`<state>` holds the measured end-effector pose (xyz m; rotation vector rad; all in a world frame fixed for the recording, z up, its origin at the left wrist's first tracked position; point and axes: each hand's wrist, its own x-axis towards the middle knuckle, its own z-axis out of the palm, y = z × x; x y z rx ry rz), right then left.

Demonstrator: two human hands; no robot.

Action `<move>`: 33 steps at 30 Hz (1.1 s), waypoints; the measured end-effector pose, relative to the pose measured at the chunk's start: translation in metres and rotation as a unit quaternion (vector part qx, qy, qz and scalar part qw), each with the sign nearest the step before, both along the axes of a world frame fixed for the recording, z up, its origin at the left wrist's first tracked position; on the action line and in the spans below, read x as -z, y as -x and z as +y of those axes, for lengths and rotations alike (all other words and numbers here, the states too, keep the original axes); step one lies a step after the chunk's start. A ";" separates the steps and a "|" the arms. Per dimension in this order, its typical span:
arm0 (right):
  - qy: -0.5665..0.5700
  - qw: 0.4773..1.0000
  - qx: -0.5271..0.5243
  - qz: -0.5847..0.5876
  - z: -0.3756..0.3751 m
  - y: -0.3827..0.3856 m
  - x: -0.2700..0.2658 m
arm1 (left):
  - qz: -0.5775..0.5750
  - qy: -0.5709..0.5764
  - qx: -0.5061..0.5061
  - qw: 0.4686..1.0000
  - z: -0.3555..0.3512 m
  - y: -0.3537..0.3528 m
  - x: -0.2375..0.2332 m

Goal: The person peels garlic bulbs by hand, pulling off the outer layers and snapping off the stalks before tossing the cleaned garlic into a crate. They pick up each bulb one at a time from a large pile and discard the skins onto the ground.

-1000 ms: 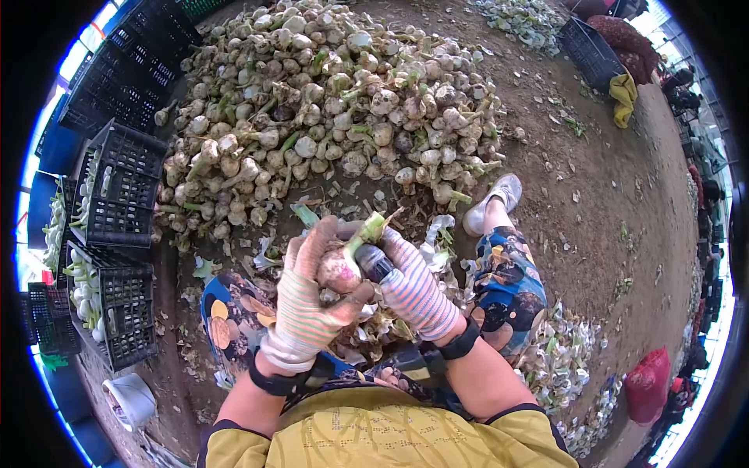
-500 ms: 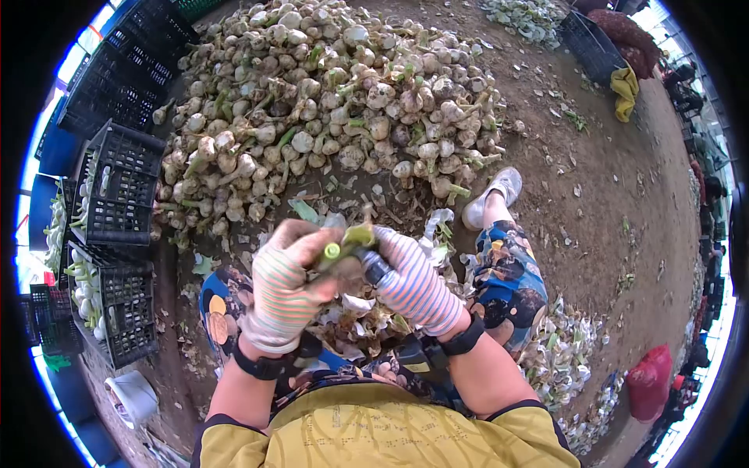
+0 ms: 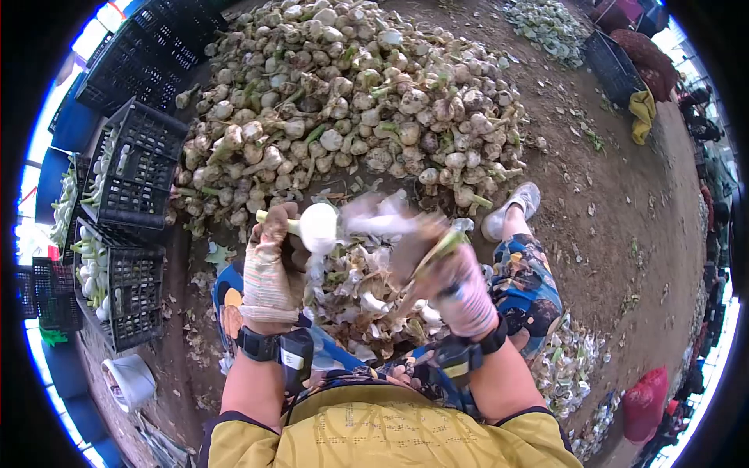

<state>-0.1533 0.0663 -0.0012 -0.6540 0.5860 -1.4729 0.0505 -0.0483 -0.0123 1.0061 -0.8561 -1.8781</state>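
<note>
- While your striped-gloved left hand [image 3: 271,273] holds its green stem [image 3: 292,226], the round white garlic bulb [image 3: 319,228] is by the soil-stained garlic heap [image 3: 343,117]'s near edge.
- Your blurred right hand [image 3: 451,273]: grip unclear.
- Slack fingers might drop the bulb.

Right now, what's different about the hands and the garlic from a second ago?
The left hand moved left, and the blurred right hand swung right. The bulb, pinkish between them before, is now white and peeled, its stem in the left hand. The garlic heap and crates look unchanged.
</note>
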 end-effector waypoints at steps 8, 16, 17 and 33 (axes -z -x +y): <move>-0.135 0.586 -0.208 0.771 -0.016 -0.023 0.045 | -0.012 -0.001 -0.308 0.951 -0.067 -0.094 -0.025; 0.004 0.612 -0.206 0.764 -0.015 -0.036 0.030 | -0.071 0.247 -0.421 0.870 -0.177 -0.330 -0.018; 0.022 0.614 -0.201 0.763 -0.016 -0.035 0.027 | -0.312 0.101 -0.424 0.844 -0.196 -0.319 0.007; -0.034 0.613 -0.270 0.742 -0.039 -0.019 0.005 | -0.808 0.373 0.233 0.392 -0.225 -0.011 0.163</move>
